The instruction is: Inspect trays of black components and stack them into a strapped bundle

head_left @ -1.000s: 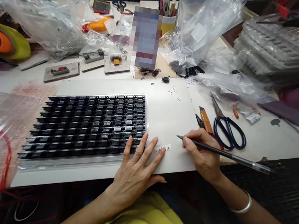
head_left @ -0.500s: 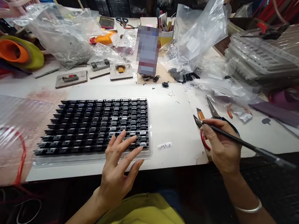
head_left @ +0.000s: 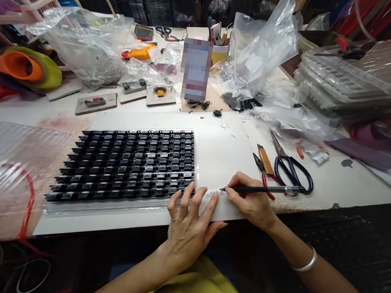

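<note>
Pen sits pinched in right hand grip, tip on label under flat left hand.

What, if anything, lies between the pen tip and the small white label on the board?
Nothing visible does. The pen in the right hand has its tip at the label, while the left hand fingers press beside it.

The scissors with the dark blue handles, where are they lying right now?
In the head view the scissors lie on the white table, to the right of the orange utility knife and just beyond the pen held in the right hand.
</note>
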Motion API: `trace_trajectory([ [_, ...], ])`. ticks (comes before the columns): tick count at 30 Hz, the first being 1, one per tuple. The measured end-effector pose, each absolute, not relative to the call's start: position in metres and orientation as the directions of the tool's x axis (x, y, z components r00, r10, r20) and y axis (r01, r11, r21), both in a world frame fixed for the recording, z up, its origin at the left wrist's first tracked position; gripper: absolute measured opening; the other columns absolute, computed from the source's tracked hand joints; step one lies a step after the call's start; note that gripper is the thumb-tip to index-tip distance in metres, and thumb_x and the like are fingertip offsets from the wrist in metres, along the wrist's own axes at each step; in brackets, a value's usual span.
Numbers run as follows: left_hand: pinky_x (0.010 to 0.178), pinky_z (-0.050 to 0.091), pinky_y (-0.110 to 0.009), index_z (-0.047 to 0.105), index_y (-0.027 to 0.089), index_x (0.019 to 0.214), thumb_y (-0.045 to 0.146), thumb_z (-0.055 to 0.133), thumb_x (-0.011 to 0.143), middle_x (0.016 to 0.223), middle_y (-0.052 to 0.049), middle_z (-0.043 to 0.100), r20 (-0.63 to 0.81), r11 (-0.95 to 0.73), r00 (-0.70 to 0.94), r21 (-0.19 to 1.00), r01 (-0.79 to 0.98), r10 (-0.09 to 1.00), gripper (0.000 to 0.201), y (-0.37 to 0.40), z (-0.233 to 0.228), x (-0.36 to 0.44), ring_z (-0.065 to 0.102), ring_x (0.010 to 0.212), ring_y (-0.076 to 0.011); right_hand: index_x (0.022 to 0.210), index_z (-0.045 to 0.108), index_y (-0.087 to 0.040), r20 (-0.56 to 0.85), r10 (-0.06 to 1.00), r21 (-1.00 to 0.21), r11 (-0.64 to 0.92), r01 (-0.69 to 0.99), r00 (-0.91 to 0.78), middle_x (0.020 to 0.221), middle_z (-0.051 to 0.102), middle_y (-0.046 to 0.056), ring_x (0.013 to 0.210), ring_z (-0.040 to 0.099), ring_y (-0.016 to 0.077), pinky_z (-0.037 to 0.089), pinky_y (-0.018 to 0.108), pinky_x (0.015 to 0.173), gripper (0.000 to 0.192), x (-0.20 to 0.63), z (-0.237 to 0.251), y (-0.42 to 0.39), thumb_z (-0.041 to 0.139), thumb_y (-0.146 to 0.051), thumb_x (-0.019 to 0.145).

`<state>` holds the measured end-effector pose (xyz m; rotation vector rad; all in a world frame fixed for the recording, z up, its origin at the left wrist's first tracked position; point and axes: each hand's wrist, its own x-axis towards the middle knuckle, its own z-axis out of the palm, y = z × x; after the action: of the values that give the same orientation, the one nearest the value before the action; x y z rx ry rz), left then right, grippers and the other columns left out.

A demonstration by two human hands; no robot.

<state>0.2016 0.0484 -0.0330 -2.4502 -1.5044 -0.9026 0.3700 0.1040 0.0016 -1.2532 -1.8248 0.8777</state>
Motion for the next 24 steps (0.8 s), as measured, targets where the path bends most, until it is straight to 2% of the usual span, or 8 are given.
trace_trajectory([
  [10,0.102,0.025,-0.052,0.06,0.02,0.119,0.044,0.06,0.081,0.119,-0.014,0.059,0.56,-0.502,0.34,0.161,0.85,0.756,0.045,0.049,-0.0337,0.2011,0.04,0.124,-0.0327,0.065,0.05,-0.018,0.207,0.92,-0.804,0.354,0.478,-0.332,0.058,0.048,-0.004,0.053,0.041,0.0086,0.033,0.022,0.049,0.015,0.3699,0.0004,0.1033,0.051,-0.014,0.08],
  [24,0.102,0.024,-0.052,0.061,0.018,0.118,0.045,0.059,0.083,0.119,-0.013,0.061,0.561,-0.503,0.338,0.166,0.848,0.755,0.045,0.0495,-0.0335,0.2014,0.044,0.12,-0.0307,0.064,0.047,-0.019,0.235,0.919,-0.792,0.37,0.485,-0.316,0.058,0.046,-0.004,0.053,0.041,0.0087,0.034,0.023,0.05,0.018,0.3697,-0.0003,0.1027,0.05,-0.014,0.081],
])
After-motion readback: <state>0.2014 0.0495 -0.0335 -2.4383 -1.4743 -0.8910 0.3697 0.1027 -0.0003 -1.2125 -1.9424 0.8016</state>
